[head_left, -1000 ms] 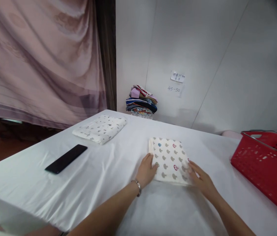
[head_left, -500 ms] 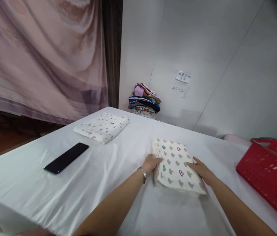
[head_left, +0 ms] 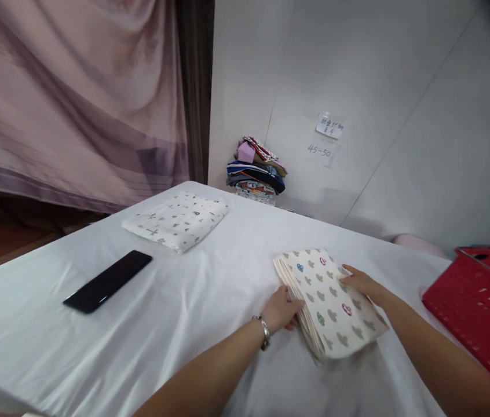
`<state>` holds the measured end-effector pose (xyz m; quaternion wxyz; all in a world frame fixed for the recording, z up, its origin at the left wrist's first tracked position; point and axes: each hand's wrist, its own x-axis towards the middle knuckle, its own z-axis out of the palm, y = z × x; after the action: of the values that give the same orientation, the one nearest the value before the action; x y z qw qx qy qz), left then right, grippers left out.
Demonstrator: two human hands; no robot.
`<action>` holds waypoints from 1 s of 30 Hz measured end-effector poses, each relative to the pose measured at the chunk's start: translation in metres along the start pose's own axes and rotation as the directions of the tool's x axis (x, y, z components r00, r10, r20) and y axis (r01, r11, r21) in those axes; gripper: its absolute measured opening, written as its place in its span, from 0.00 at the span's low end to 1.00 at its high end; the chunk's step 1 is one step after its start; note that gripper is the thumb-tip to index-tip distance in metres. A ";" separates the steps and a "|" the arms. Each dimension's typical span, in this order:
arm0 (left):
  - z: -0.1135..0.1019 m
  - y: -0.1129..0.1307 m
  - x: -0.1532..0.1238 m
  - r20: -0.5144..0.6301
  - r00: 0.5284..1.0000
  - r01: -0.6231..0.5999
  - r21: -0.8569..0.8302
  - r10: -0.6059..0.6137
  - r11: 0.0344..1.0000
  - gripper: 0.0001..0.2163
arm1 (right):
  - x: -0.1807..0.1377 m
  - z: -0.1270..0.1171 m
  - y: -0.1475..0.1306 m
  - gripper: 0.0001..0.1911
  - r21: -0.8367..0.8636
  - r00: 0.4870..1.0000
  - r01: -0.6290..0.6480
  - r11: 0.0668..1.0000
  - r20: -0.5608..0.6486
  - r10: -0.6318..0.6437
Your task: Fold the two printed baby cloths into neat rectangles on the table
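A folded cream cloth with a mushroom print [head_left: 329, 301] is tilted up off the white table [head_left: 210, 278] between both hands. My left hand [head_left: 280, 311], a bracelet at its wrist, grips the cloth's left edge with fingers tucked under the folds. The fingers of my right hand [head_left: 360, 282] rest flat on top of the cloth near its right side. A second folded cloth, white with small grey marks [head_left: 177, 220], lies at the far left of the table.
A black phone [head_left: 108, 280] lies on the table's left part. A red plastic basket [head_left: 479, 310] stands at the right edge. A pile of coloured fabrics [head_left: 256, 171] sits against the white wall beyond the table. A pink curtain [head_left: 75, 98] hangs at the left.
The mushroom-print cloth has been lifted at its left side and turned, now tilted between my hands. My left hand went from resting beside it to gripping its edge.
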<state>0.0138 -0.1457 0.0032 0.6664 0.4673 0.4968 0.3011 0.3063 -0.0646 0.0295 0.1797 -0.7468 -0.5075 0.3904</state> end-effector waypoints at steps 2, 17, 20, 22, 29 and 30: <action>-0.006 0.003 0.005 -0.042 0.999 -0.010 -0.038 0.008 0.999 0.23 | 0.007 0.004 -0.005 0.44 -0.035 0.999 -0.004 0.999 -0.033 0.003; -0.003 0.018 -0.011 0.038 0.999 0.046 -0.380 -0.034 0.924 0.25 | 0.001 -0.012 -0.008 0.42 0.083 0.976 -0.091 0.992 0.207 0.072; -0.002 0.020 -0.009 0.062 0.998 0.055 -0.405 -0.033 0.913 0.23 | -0.007 -0.010 -0.004 0.35 0.127 0.974 -0.088 0.988 0.218 0.059; -0.002 0.023 -0.006 0.104 0.994 0.080 -0.426 -0.039 0.901 0.22 | -0.009 -0.007 -0.003 0.32 0.172 0.977 -0.078 0.982 0.210 0.040; -0.004 0.028 0.005 0.214 0.953 0.289 -0.418 -0.216 0.861 0.22 | -0.014 -0.002 -0.009 0.28 0.189 0.983 -0.014 0.982 0.180 -0.021; -0.004 0.029 0.006 0.209 0.953 0.288 -0.413 -0.218 0.864 0.22 | -0.015 -0.002 -0.010 0.27 0.188 0.984 -0.007 0.982 0.177 -0.027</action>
<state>0.0140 -0.1285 0.0272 0.8247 0.2576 0.4199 0.2778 0.2991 -0.0738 0.0437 0.2050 -0.6858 -0.4861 0.5013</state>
